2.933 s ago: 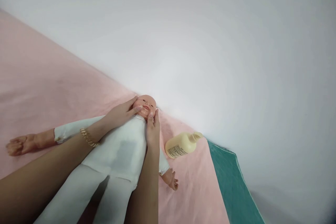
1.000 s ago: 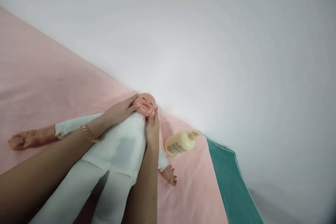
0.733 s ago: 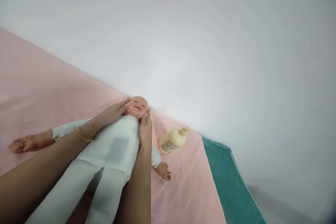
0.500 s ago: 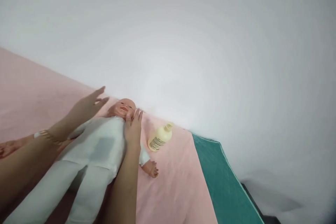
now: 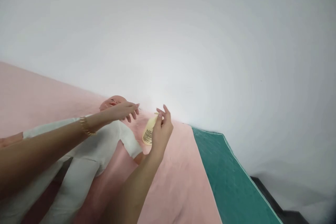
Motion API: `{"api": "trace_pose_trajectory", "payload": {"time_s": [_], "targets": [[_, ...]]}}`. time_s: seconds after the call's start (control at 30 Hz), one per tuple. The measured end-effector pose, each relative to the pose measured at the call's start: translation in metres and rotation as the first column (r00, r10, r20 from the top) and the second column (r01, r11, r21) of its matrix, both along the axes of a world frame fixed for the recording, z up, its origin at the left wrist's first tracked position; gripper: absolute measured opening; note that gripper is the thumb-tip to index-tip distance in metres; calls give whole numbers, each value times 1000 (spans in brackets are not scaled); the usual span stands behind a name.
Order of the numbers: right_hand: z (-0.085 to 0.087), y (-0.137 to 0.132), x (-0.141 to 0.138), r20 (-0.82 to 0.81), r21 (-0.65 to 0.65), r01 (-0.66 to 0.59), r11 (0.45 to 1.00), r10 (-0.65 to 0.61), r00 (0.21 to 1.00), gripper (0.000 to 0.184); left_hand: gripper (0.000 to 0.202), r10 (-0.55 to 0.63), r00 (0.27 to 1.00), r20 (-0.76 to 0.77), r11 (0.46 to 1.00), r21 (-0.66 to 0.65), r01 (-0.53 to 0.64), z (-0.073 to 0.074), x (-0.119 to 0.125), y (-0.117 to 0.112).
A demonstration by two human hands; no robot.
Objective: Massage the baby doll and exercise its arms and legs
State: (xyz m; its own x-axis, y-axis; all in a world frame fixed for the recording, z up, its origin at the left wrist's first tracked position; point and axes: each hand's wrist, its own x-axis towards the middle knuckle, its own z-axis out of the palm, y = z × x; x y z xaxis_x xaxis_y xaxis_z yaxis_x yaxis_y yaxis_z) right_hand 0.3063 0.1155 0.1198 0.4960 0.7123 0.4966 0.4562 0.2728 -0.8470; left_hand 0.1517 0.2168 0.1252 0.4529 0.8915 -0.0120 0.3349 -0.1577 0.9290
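Observation:
A baby doll [image 5: 90, 148] in a white suit lies on its back on a pink cloth, its head partly covered by my left hand. That left hand [image 5: 124, 111] hovers over the doll's neck with loosely bent fingers, holding nothing. Beyond the doll's arm stands a pale yellow bottle [image 5: 148, 132] with printed text on its side. My right hand [image 5: 163, 126] is at the bottle's top and hides part of it. Its fingers are apart, and whether they touch the bottle's top cannot be made out.
The pink cloth [image 5: 181, 182] spreads under the doll and bottle. To its right lies a green surface [image 5: 228, 178] with a pale edge. A white wall [image 5: 210, 42] rises behind. A dark object [image 5: 270, 196] shows past the green edge.
My right hand has left the doll's cheek and moved right to the bottle. My left hand has moved right, from beside the doll's head to over its neck.

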Motion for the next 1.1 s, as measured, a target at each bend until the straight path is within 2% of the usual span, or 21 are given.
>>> {"api": "trace_pose_trajectory", "payload": {"time_s": [0.07,0.13,0.23,0.4,0.57,0.7,0.8,1.0,1.1], "targets": [[-6,8,-2,-13,-37,-29,999,28,1000,39,62,-30,999,-11,999,13,31,-5,27,1],[-8,12,-4,-36,-33,-7,999,6,999,40,64,-38,999,-2,995,91,38,-8,48,-1],[-7,13,-4,-72,-3,57,998,-57,996,40,62,7,1000,14,973,232,-10,-8,69,-10],[-6,11,-3,-151,-11,108,994,-108,983,39,48,42,999,23,920,389,-47,-9,83,-15],[-9,20,-6,-265,2,147,989,-141,954,33,37,38,999,19,908,417,-42,-17,90,-10],[-12,28,-10,-356,78,198,977,-158,921,29,39,47,997,60,915,398,-67,-16,90,-15],[-13,29,-12,-355,101,191,976,-144,924,29,40,54,990,129,933,347,-96,-16,89,-19],[-10,23,-16,-233,-16,140,990,-140,962,41,38,78,932,354,993,59,-106,-25,83,-23],[-1,16,-26,-174,-60,211,976,-219,960,47,41,102,890,445,995,-30,-99,-24,67,-30]]}}
